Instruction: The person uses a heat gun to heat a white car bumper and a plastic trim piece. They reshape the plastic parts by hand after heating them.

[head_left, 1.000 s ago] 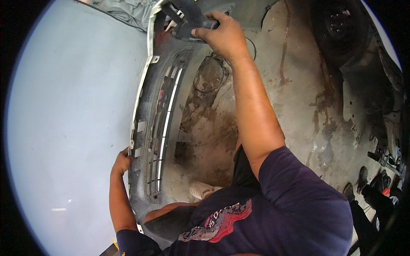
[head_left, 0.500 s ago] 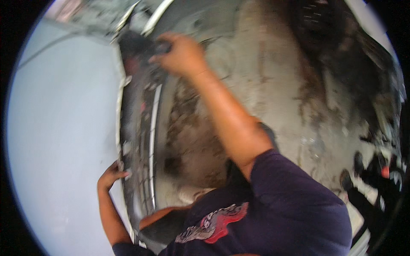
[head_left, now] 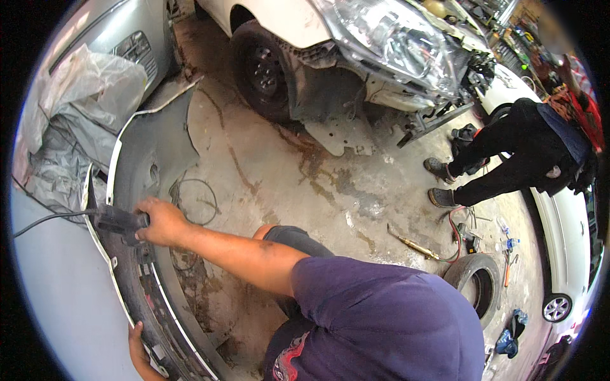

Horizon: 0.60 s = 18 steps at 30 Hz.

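Head view: A car bumper cover (head_left: 152,317) lies left of the person, its long axis curving from 11 o'clock to 7. The hands are apart: the right hand (head_left: 162,223) grips a black corded tool (head_left: 117,220) toward 9 o'clock; the left hand (head_left: 137,346), nearer, touches the rim at 8, its grip unclear.
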Motion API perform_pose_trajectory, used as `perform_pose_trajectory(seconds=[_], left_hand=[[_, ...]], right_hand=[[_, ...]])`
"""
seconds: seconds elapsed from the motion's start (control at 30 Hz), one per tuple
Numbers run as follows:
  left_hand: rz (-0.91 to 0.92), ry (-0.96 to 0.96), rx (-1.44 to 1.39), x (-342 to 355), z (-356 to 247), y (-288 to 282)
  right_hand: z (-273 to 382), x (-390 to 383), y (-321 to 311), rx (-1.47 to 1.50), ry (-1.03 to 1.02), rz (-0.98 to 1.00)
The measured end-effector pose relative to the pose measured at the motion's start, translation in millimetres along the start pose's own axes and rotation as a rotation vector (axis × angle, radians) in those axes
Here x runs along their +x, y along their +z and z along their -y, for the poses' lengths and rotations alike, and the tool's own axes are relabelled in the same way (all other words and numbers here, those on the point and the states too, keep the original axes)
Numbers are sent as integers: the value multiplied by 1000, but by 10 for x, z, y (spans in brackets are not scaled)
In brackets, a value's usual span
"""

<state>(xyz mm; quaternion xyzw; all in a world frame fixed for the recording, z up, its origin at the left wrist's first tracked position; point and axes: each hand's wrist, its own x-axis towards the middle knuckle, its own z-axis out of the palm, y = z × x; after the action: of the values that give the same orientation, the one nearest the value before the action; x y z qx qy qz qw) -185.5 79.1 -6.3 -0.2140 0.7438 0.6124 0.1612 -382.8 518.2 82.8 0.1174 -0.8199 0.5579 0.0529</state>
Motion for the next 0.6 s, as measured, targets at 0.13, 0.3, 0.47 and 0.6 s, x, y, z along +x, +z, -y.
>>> perform_pose_trajectory(seconds=[0.13,0.3,0.47,0.6], left_hand=[[-35,6,46,-77,38,-197],[-36,9,91,47,184,-189],[-47,29,172,147,151,-230],[-74,36,237,202,169,-338]], right_hand=[[66,-143,179,48,9,9],[292,-165,37,-23,29,59],[517,-166,-60,-88,39,92],[624,-152,-34,-135,-25,118]])
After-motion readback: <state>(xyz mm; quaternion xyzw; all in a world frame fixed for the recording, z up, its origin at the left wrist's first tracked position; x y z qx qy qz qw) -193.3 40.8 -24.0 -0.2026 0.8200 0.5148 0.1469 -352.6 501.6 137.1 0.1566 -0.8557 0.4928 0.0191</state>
